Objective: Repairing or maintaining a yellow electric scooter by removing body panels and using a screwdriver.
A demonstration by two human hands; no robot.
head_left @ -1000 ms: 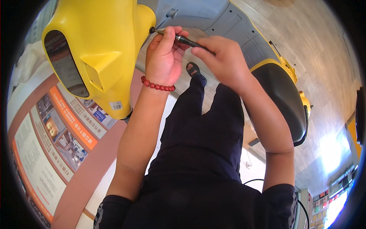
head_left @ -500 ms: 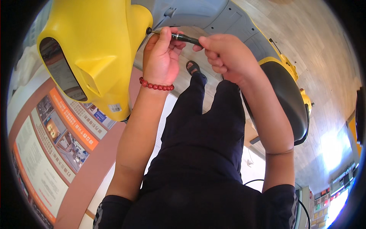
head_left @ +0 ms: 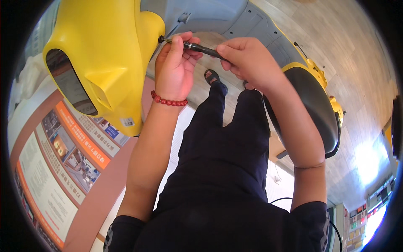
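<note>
A slim black rod (head_left: 204, 50) with a silver ring and a thin metal front end slants down to the right between my hands. Its thin end meets a small black round part (head_left: 161, 39) at the right side of a yellow scooter cowl (head_left: 113, 46). My left hand (head_left: 174, 69), palm up and wearing a red bead bracelet (head_left: 169, 101), closes thumb and fingers around the rod close to that round part. At the rod's other end, my right hand (head_left: 247, 61) pinches it between thumb and fingers. Exactly how the metal end sits against the round part is too small to tell.
Grey inner panels (head_left: 252, 31) with yellow edging curve beyond my hands. A black scooter seat (head_left: 304, 109) stands to my right, near my forearm. At left, a printed display board (head_left: 110, 185) lies below the cowl. My sandalled foot (head_left: 212, 77) rests on the wooden floor (head_left: 352, 54).
The cowl, rod and left hand sit slightly lower in the picture. My right hand has turned a little and its fingers have shifted on the rod. Both hands keep their hold.
</note>
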